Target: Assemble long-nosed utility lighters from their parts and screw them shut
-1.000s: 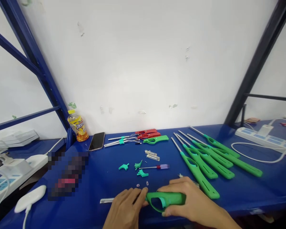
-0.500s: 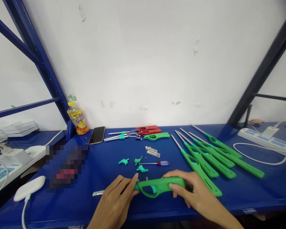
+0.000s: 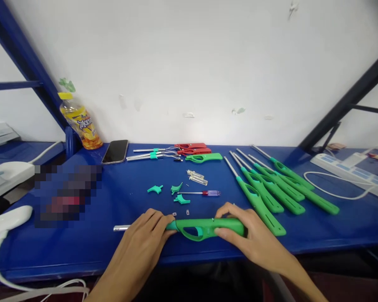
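Note:
A green lighter (image 3: 209, 229) with a teal trigger lies level over the front of the blue table. My left hand (image 3: 145, 239) is closed round its teal collar and metal tube, whose tip sticks out to the left. The handle end is gripped by my right hand (image 3: 248, 235), thumb in front and fingers behind. Just behind the lighter are two tiny metal pieces (image 3: 187, 212). Beyond them lie teal triggers (image 3: 182, 200), a screwdriver (image 3: 211, 193) with a purple handle, and clear fuel tanks (image 3: 197, 178).
Several green lighters (image 3: 261, 209) fan out at the right. Red shells (image 3: 192, 150), a green shell (image 3: 208, 157) and metal tubes (image 3: 145, 156) lie at the back, near a phone (image 3: 115, 151) and a bottle (image 3: 82, 123). Power strips (image 3: 349, 170) stand at both sides.
The camera view has tilted down, so the table sits higher in the picture. My left fingers have drawn closer together on the collar. Both hands still hold the lighter.

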Available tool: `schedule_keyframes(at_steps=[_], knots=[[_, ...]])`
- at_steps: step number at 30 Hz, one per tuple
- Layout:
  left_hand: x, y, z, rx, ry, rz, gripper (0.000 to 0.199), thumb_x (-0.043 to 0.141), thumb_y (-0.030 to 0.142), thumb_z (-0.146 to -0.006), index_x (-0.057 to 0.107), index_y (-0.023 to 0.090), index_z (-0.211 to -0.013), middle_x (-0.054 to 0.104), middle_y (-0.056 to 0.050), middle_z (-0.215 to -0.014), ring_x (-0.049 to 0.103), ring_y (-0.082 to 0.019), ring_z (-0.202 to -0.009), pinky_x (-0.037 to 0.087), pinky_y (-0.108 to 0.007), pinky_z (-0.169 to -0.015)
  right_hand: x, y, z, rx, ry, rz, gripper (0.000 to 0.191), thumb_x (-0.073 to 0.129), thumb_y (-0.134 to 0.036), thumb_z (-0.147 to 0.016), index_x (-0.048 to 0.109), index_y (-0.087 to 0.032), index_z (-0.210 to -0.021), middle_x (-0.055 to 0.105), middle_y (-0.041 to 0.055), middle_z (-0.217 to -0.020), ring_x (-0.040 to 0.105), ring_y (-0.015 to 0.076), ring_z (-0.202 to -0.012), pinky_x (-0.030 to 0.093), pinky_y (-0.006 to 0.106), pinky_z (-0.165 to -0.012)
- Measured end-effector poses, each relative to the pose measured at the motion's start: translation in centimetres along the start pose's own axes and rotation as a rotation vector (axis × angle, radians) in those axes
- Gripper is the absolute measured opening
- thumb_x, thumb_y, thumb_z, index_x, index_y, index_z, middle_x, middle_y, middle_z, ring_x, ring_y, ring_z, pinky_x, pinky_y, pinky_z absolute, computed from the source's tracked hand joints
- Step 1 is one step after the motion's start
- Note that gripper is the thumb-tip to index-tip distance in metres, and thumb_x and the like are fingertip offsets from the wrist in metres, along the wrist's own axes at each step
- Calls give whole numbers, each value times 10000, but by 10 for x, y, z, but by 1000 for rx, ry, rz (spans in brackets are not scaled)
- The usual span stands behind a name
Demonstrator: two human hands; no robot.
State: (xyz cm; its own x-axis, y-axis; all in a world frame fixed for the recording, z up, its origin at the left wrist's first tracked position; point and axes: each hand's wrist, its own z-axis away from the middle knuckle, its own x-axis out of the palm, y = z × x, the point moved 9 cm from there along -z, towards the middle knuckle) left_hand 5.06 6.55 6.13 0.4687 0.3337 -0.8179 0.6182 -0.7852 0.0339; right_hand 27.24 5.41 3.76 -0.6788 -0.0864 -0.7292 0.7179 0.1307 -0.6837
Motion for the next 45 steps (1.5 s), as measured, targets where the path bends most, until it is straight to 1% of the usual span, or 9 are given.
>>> schedule_keyframes(at_steps=[3,5,8,14,20,27,32,39,45], knots=[[8,3,4,30,-62,-57,368,314,302,-1172,642,172,-1279,745,-48,-1013,704,-248,-922,586,-410,-835,-6,1,1,-2,20,-118,340,522,-604,-1059,713,-361,-1200,741,-22,-1238,678,249,-1093,478,359,-967],[10,6,7,39,-69,-93,389,286,303,-1176,612,171,-1341,758,-59,-1098,714,-263,-996,574,-435,-905,-4,5,1,40,-4,-197,376,506,-611,-1065,726,-337,-1199,764,-10,-1116,706,209,-888,517,328,-845],[7,7,5,16,-46,-82,400,258,295,-1177,637,168,-1182,766,-63,-1036,734,-269,-945,578,-440,-884,-3,4,0,50,-5,-215,382,547,-608,-1048,740,-292,-1144,748,-21,-846,637,161,-606,516,304,-677],[-1,9,-5,-7,-15,-52,453,183,303,-1177,613,199,-1082,751,-38,-867,739,-250,-762,579,-399,-709,-9,-8,4,-143,156,53,335,768,-594,-904,763,-323,-1101,803,-7,-1102,747,282,-1050,537,398,-994],[14,6,2,-53,-240,-65,235,409,186,-1127,637,193,-1185,797,-69,-1057,770,-279,-970,623,-425,-857,-6,-6,8,-198,195,92,335,723,-614,-942,778,-320,-1092,816,1,-1047,761,274,-959,473,461,-1093],[33,16,0,-78,-527,-59,367,452,-17,-960,658,178,-1193,778,-110,-1172,758,-315,-1044,631,-531,-935,-1,-8,3,-75,15,105,587,509,-701,-1019,695,-237,-713,681,-6,-680,627,198,-695,465,337,-731],[41,28,1,-71,-597,-57,260,474,-8,-944,635,176,-1032,742,-91,-940,744,-296,-853,662,-475,-749,-14,2,8,86,174,-20,654,587,-844,-892,785,-238,-746,750,22,-798,657,242,-831,496,340,-803],[44,40,1,69,-504,-189,153,477,114,-1033,564,189,-932,649,-63,-788,674,-269,-648,590,-390,-545,-15,6,9,231,227,-157,608,705,-829,-810,737,-250,-627,720,21,-749,680,267,-870,465,361,-943],[51,38,-1,95,-741,-177,160,442,115,-1063,586,172,-1023,690,-89,-884,693,-268,-732,542,-353,-578,-14,6,11,237,286,-170,614,689,-819,-832,734,-244,-624,722,32,-720,690,276,-852,469,369,-915]])
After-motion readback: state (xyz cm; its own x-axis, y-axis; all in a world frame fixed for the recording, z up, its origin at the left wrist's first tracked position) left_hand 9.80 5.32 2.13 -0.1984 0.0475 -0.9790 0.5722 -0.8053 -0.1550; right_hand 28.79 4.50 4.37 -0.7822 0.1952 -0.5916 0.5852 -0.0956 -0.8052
